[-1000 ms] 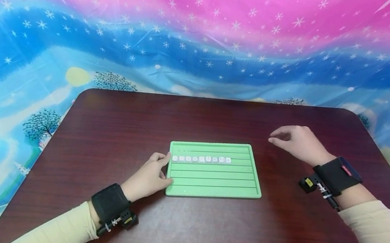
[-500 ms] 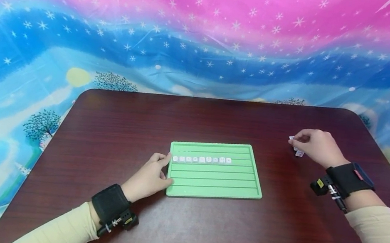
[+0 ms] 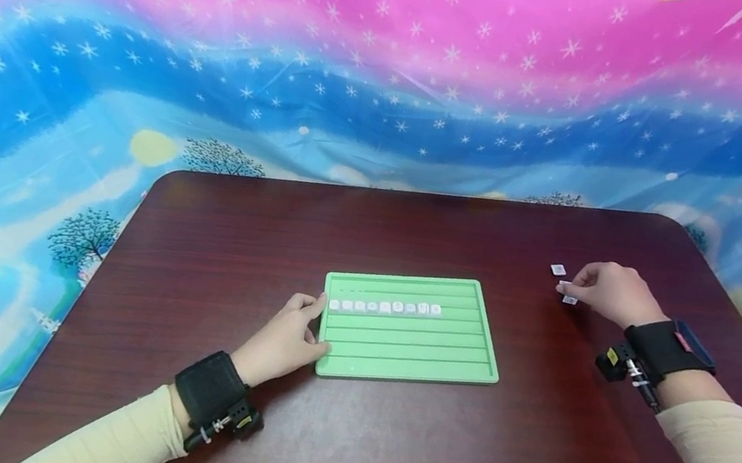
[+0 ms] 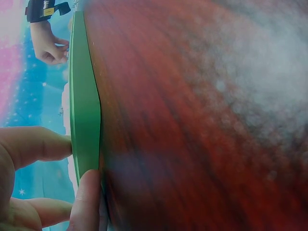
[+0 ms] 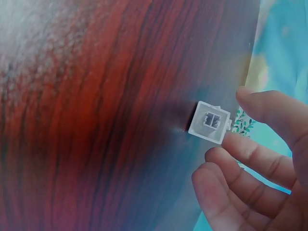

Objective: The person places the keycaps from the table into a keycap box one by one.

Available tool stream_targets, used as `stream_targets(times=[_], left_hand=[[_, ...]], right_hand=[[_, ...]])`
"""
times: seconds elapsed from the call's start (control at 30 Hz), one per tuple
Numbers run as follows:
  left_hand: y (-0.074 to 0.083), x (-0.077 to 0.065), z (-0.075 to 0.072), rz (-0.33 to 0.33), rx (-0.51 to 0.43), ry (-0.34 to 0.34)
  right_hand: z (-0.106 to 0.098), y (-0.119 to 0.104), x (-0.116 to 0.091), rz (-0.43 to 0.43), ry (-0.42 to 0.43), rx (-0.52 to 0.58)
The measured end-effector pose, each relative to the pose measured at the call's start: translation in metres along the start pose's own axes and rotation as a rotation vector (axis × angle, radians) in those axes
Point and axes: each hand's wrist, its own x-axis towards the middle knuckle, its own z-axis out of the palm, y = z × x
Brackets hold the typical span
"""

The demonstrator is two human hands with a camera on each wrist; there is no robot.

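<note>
My left hand (image 3: pixel 281 338) grips the left edge of a light green ridged tray (image 3: pixel 406 353), thumb towards the near corner and fingers farther back. In the left wrist view, fingertips and thumb (image 4: pixel 87 195) press on the tray's side wall (image 4: pixel 85 96). A row of white keycaps (image 3: pixel 384 307) lies in one of the tray's slots. Over at the right, my right hand (image 3: pixel 614 290) is at a few loose white keycaps (image 3: pixel 569 300). The right wrist view has one keycap (image 5: pixel 210 122) with its hollow underside showing, right at the index fingertip, while the thumb stands apart from it.
Another loose keycap (image 3: pixel 557 270) lies on the dark wooden table (image 3: pixel 383 441), just beyond the right fingers. A pink and blue patterned cloth (image 3: pixel 393 83) hangs behind the table and along its sides.
My right hand has moved right from beside the tray to the loose keycaps, then slightly nearer to me, leaving the farthest one in full view. The left hand has stayed at the tray.
</note>
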Motion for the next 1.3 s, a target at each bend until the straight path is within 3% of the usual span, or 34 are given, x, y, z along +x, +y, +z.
stream_targets(times=[1.3], left_hand=[[0.0020,-0.0013,-0.0007,0.003,0.007,-0.011]], right_hand=[[0.0023,-0.0007,-0.0022,0.006,-0.016,0.064]])
